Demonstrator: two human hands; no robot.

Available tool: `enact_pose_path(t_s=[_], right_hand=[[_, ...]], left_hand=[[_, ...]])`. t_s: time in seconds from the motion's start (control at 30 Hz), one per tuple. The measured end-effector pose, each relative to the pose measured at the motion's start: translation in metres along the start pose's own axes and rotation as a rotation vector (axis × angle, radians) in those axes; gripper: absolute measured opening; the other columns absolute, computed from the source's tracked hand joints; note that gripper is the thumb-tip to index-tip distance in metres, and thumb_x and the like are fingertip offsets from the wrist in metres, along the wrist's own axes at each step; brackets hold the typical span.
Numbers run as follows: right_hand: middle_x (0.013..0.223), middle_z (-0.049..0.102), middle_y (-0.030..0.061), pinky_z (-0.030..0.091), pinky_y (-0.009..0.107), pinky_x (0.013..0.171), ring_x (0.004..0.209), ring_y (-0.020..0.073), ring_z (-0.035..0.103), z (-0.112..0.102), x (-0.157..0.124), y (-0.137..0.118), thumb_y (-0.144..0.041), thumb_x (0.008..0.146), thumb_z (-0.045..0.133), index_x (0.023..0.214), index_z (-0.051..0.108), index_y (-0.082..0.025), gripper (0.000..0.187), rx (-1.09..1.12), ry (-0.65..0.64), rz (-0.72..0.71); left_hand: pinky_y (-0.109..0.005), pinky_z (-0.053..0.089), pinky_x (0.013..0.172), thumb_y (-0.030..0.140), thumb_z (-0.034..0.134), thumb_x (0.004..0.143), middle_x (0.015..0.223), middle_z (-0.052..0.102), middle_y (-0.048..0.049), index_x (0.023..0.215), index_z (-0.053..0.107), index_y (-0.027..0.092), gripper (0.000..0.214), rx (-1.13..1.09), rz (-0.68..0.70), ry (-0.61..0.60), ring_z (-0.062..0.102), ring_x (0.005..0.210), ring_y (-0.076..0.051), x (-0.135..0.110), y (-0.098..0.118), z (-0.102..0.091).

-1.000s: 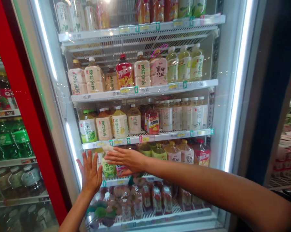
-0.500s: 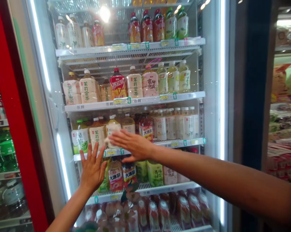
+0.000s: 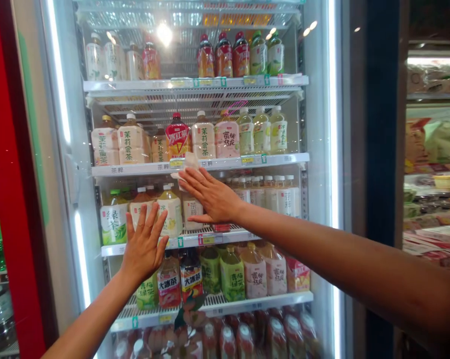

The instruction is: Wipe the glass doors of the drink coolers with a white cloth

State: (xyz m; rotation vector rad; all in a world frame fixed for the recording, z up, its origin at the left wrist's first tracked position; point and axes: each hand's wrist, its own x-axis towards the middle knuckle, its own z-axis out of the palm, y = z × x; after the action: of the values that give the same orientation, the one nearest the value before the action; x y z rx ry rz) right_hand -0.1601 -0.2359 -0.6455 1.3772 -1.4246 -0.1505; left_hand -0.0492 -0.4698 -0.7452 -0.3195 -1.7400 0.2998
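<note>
My left hand [image 3: 145,243] rests flat with fingers spread against the glass door [image 3: 318,119] of a drinks fridge, in front of the lower shelves. To its upper right, my right hand [image 3: 213,196] lies flat with fingers stretched, pressing a crumpled white tissue [image 3: 191,162] to the glass. The tissue shows above and left of the fingertips, and the rest is hidden under the hand. Behind the glass, near the hands, stand a green-tea bottle [image 3: 114,219] with a green cap and a red iced-tea bottle [image 3: 178,134].
Several white shelves [image 3: 247,233] of bottled drinks fill the fridge. Bright light strips [image 3: 335,199] run down both sides. A red frame [image 3: 8,174] and another fridge with green bottles stand at the left. At the right, past a dark post [image 3: 381,124], are shelves of packaged food [image 3: 443,144].
My right hand and the tissue have moved up and slightly right across the glass. My left hand stays flat. The view has shifted a little, showing more of the lower shelf.
</note>
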Motion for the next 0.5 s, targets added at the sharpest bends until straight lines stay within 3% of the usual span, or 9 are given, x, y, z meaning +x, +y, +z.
enact_pose_path(t_s=[0.07,0.17,0.23,0.27,0.33,0.4,0.47,0.5], right_hand=[[0.171,0.014,0.0169,0.006,0.052,0.132,0.16,0.0308,0.001,0.007,-0.011,-0.009,-0.074,0.09,0.052,0.161,0.014,-0.004,0.107,-0.009,0.006,0.019],[0.169,0.021,0.0166,0.008,0.048,0.132,0.16,0.0289,0.005,0.021,-0.045,-0.029,-0.078,0.089,0.046,0.159,0.022,-0.002,0.106,0.008,-0.097,-0.257],[0.169,0.024,0.0147,0.009,0.045,0.132,0.16,0.0268,0.008,0.022,-0.058,-0.024,-0.077,0.091,0.044,0.159,0.025,-0.003,0.102,0.025,-0.153,-0.43],[0.169,0.024,0.0141,0.009,0.044,0.132,0.16,0.0259,0.009,0.017,-0.059,-0.014,-0.076,0.092,0.043,0.159,0.024,-0.004,0.1,0.023,-0.164,-0.447],[0.171,0.018,0.0138,0.008,0.048,0.131,0.16,0.0259,0.005,0.003,-0.051,0.013,-0.074,0.094,0.042,0.161,0.017,-0.007,0.098,-0.006,-0.142,-0.321],[0.172,0.009,0.0143,0.007,0.056,0.13,0.16,0.0281,-0.002,-0.009,-0.039,0.033,-0.074,0.095,0.041,0.163,0.007,-0.009,0.1,-0.055,-0.056,-0.053],[0.172,0.003,0.016,0.006,0.061,0.128,0.159,0.0316,-0.007,-0.01,-0.039,0.03,-0.077,0.093,0.041,0.162,0.002,-0.009,0.105,-0.089,0.033,0.171],[0.172,0.003,0.0169,0.007,0.061,0.128,0.159,0.0325,-0.007,-0.005,-0.046,0.019,-0.078,0.092,0.041,0.162,0.003,-0.007,0.107,-0.09,0.049,0.201]], left_hand=[[-0.053,-0.008,0.129,0.031,0.046,0.1,0.172,0.01,-0.0037,0.163,0.013,0.026,0.071,0.003,-0.003,0.012,0.0,0.16,-0.025,-0.002,0.005,0.002],[-0.053,-0.006,0.129,0.03,0.048,0.1,0.171,0.013,-0.0058,0.162,0.015,0.024,0.071,-0.006,-0.009,0.009,0.002,0.16,-0.026,-0.009,0.013,0.005],[-0.054,-0.005,0.129,0.03,0.049,0.1,0.171,0.015,-0.0065,0.162,0.017,0.023,0.07,-0.021,0.002,-0.005,0.003,0.16,-0.026,-0.012,0.018,0.007],[-0.053,-0.005,0.129,0.031,0.049,0.1,0.171,0.015,-0.0066,0.162,0.018,0.023,0.07,-0.029,0.014,-0.011,0.004,0.16,-0.026,-0.012,0.02,0.008],[-0.054,-0.006,0.129,0.032,0.048,0.1,0.171,0.015,-0.0064,0.162,0.019,0.022,0.069,-0.041,0.031,-0.009,0.004,0.16,-0.027,-0.011,0.025,0.012],[-0.055,-0.006,0.129,0.032,0.048,0.1,0.171,0.013,-0.0061,0.162,0.019,0.021,0.069,-0.047,0.031,0.008,0.003,0.16,-0.028,-0.007,0.03,0.016],[-0.056,-0.005,0.129,0.032,0.049,0.099,0.171,0.012,-0.006,0.161,0.02,0.021,0.069,-0.04,0.015,0.026,0.003,0.16,-0.029,-0.004,0.036,0.022],[-0.056,-0.005,0.129,0.032,0.049,0.099,0.171,0.013,-0.0058,0.161,0.021,0.022,0.069,-0.032,0.014,0.032,0.003,0.16,-0.029,-0.003,0.039,0.025]])
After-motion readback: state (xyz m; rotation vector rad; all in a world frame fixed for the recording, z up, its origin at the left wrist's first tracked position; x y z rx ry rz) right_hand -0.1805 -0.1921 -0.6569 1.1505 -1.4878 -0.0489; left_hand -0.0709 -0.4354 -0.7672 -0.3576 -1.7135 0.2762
